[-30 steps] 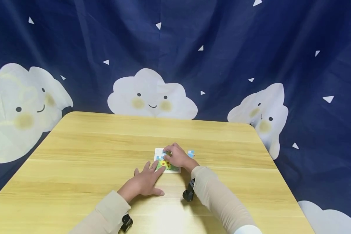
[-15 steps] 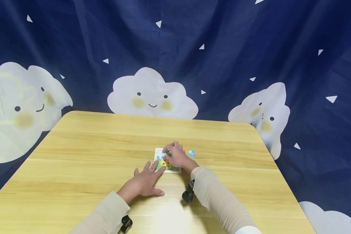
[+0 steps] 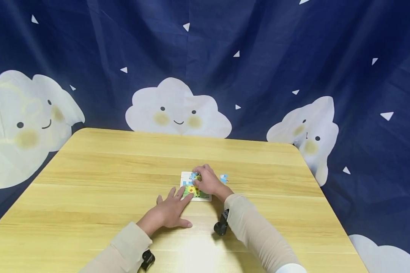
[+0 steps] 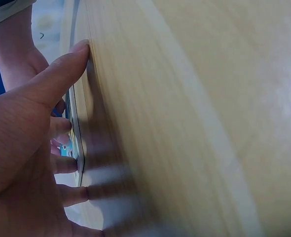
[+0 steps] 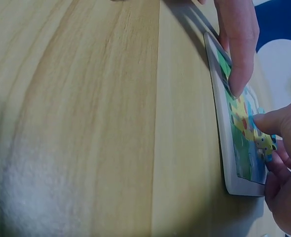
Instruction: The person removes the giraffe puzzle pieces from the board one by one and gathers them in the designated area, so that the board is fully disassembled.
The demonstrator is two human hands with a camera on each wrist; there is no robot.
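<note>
The left hand (image 3: 171, 211) lay with fingers extended on the near-left edge of the jigsaw tray (image 3: 183, 175), apparently steadying it, while the right hand (image 3: 210, 183) pinched the giraffe-head piece (image 3: 196, 176) at the tray's far side, presumably for alignment control.

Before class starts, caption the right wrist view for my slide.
On the table, the right hand pinches a puzzle piece; the left hand touches the board.

Smooth wood-grained bench (image 3: 89, 163), glossy at lower centre; creased cloth curtain (image 3: 259, 30) across the top; smooth-looking puzzle board (image 3: 186, 177) in the middle.
</note>
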